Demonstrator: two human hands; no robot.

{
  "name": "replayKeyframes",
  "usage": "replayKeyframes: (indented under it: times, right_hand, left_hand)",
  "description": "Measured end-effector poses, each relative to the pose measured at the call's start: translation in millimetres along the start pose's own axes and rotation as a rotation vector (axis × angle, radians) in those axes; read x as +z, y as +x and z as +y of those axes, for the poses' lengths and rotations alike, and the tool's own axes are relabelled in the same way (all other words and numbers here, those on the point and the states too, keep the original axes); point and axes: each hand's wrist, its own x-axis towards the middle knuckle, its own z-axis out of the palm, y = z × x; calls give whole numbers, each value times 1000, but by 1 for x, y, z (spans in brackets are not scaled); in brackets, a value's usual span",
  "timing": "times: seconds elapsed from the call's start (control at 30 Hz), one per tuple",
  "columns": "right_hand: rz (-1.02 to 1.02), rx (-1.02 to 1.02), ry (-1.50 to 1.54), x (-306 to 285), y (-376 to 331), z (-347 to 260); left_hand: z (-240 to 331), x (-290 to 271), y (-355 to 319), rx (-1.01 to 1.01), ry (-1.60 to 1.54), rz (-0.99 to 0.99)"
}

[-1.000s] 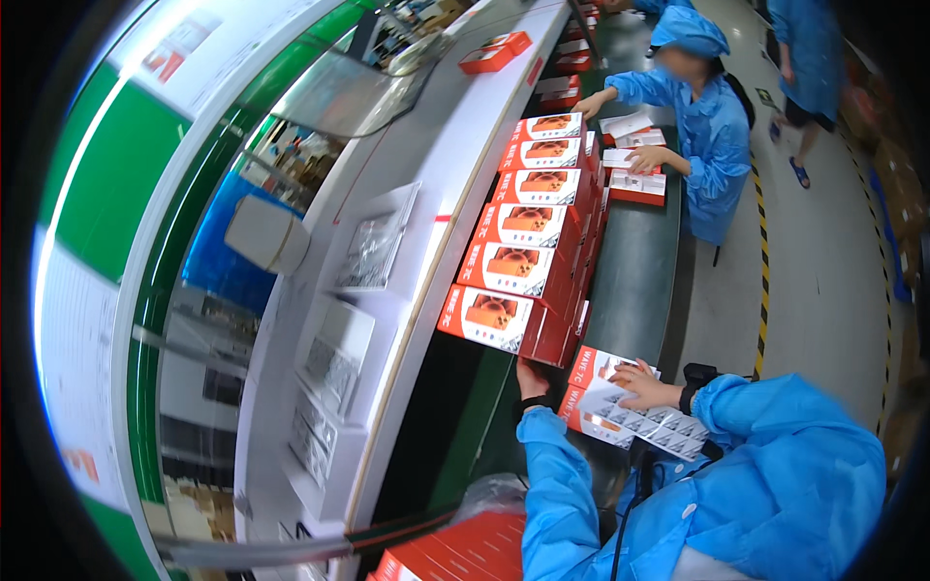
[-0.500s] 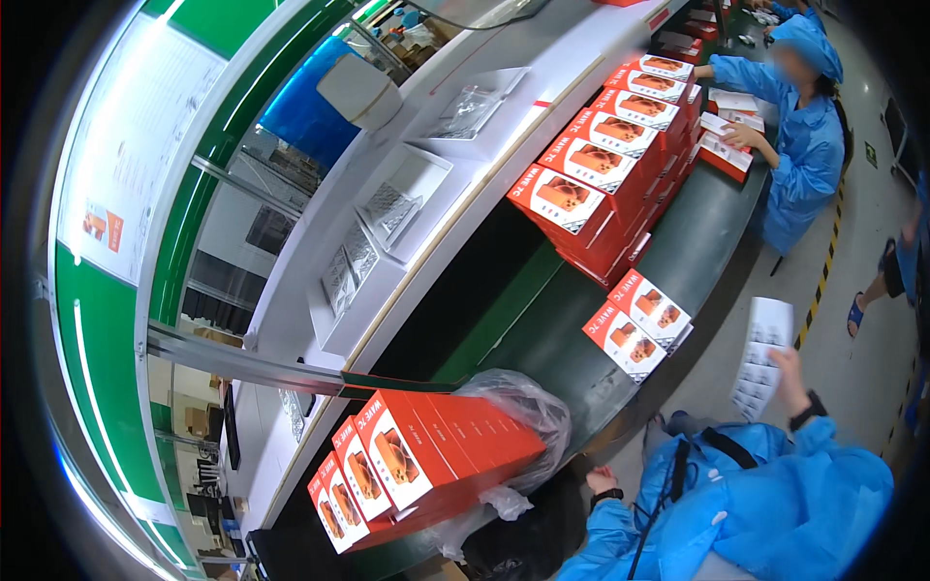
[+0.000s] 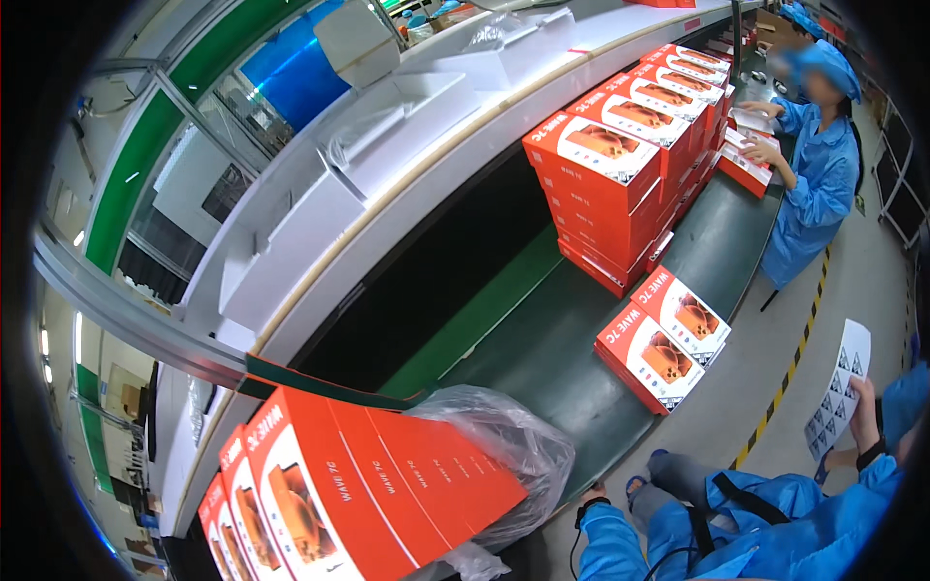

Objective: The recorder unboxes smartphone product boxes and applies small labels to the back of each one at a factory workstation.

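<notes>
At the right edge, my right hand (image 3: 862, 412) is closed on a white label sheet (image 3: 839, 392) printed with rows of small dark marks. The sheet hangs over the floor, well away from the belt. Beside the belt's near edge is my left hand (image 3: 592, 494), small in view, its fingers hard to make out. On the dark green conveyor belt (image 3: 542, 339), nearest that hand, lie two red and white boxes (image 3: 666, 371) side by side. To the left, a tall stack of the same boxes (image 3: 387, 484) stands partly wrapped in clear plastic film (image 3: 518, 441).
A larger stack of red boxes (image 3: 605, 208) stands farther along the belt. Past it, a co-worker in a blue coat (image 3: 819, 194) handles an open red box (image 3: 744, 172). White trays (image 3: 291, 257) sit on the shelf to the left. A metal rail (image 3: 136, 310) crosses the left side.
My view has shifted, and the near box stack looks larger and lower left. My right hand and the sheet appear farther right and lower. The co-worker's hands have moved slightly over the box.
</notes>
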Motion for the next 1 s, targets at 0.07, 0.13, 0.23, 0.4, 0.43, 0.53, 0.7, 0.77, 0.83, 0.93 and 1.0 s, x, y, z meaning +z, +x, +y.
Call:
replayKeyframes:
  times: [0.07,0.13,0.23,0.4,0.43,0.53,0.7,0.77,0.83,0.93,1.0]
  right_hand:
    - [21,-7,-19,-8,7,1]
    - [27,-9,-35,-10,7,2]
    - [-1,-4,-67,-10,15,1]
    - [-90,16,-95,-1,48,2]
    - [-113,28,-101,10,57,-1]
    - [-194,72,-130,23,73,-15]
    - [-254,101,-156,35,81,-31]
    - [-343,107,-164,42,77,-37]
    - [-387,131,-163,37,76,-37]
    - [-413,181,-159,28,74,-36]
    - [-455,215,-121,31,68,-34]
  left_hand:
    - [-7,6,9,23,-24,-28]
    - [-16,11,15,44,-46,-54]
    - [-32,8,19,79,-110,-95]
    - [-48,4,4,186,-258,-139]
    - [-54,-2,5,206,-303,-151]
    - [-83,-16,-8,266,-408,-182]
    - [-169,-35,-62,291,-546,-142]
    - [-219,-48,-77,240,-563,-77]
    - [-265,-65,-76,192,-564,-58]
    - [-323,-81,-79,-28,-664,3]
    - [-353,-114,-56,-164,-428,1]
